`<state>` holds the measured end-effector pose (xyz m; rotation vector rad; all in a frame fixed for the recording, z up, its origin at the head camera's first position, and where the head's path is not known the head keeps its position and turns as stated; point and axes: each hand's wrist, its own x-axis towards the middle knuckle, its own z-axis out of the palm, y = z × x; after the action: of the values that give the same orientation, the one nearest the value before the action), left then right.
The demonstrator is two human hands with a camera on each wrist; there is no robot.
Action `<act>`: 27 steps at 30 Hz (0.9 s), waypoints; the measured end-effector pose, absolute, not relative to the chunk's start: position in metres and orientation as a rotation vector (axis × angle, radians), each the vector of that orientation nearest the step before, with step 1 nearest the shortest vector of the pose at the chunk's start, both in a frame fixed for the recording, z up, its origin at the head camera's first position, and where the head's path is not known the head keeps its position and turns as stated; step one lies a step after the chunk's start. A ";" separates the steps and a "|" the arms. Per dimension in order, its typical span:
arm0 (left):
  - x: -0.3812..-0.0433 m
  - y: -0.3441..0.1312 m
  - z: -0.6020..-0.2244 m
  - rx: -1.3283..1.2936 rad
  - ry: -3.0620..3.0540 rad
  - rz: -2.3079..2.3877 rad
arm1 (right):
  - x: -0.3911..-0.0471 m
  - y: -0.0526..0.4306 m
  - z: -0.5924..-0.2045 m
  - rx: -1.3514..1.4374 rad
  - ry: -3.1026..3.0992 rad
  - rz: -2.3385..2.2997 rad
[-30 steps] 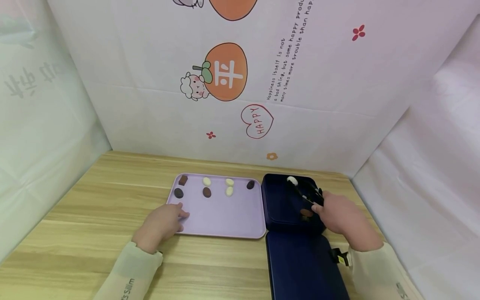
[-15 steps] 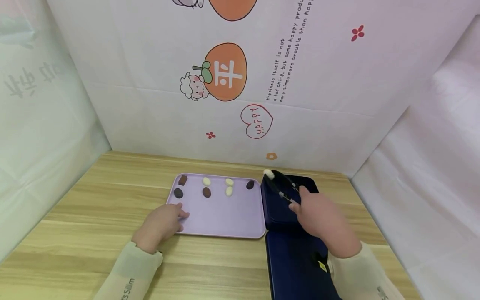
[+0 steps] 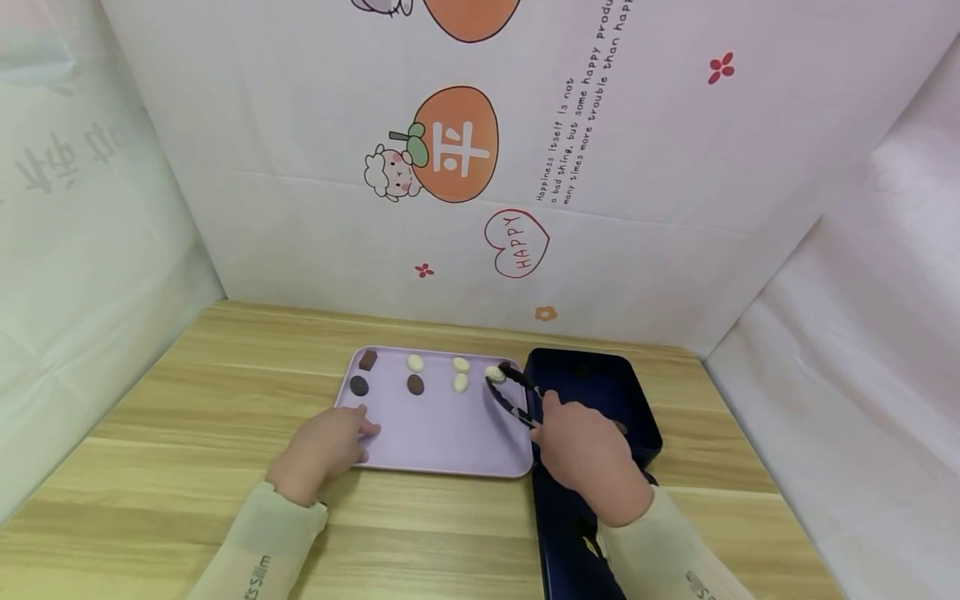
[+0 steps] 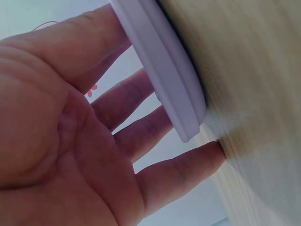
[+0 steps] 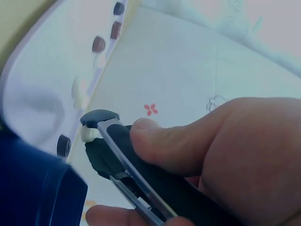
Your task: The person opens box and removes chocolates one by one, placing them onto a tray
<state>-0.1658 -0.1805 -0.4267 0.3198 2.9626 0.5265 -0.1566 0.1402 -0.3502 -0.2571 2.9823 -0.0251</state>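
Note:
My right hand [image 3: 588, 454] grips small black-tipped metal tongs [image 5: 136, 174]. Between the tong tips is a white egg-shaped chocolate [image 5: 88, 134], low over the right end of the lilac tray [image 3: 442, 433] in the head view. Right beside it is a dark chocolate [image 5: 64, 145], partly covered by the tongs in the head view. White egg-shaped chocolates [image 3: 461, 383], a brown one [image 3: 416, 384], a dark one [image 3: 359, 386] and a brown block [image 3: 367, 360] lie in rows on the tray. At the tray's left front corner, my left hand [image 3: 322, 446] rests with nearly straight fingers [image 4: 181, 176] against the rim.
A deep navy box [image 3: 648, 417] stands directly right of the tray, a brown piece inside partly hidden by my hand. In front of it lies its navy lid [image 3: 558, 550], under my right forearm. A printed white cloth [image 3: 637, 275] rises behind the wooden table [image 3: 420, 533].
My right hand has carried the tongs and white chocolate leftward from above the navy box, down to the tray's right end. The left hand has stayed put.

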 end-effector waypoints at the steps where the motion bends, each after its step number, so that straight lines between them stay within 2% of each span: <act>1: -0.166 -0.180 -0.427 0.325 2.964 0.520 | -0.156 0.137 -0.351 -0.267 2.993 0.003; 10: -0.166 -0.180 -0.425 0.329 2.959 0.511 | -0.149 0.120 -0.355 -0.251 2.974 0.068; 27: -0.165 -0.178 -0.423 0.319 2.958 0.510 | -0.145 0.119 -0.355 -0.234 2.957 0.024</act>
<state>-0.1647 -0.1779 -0.4230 0.3188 2.9580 0.5098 -0.1450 0.1192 -0.3549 -0.2336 2.9565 0.0243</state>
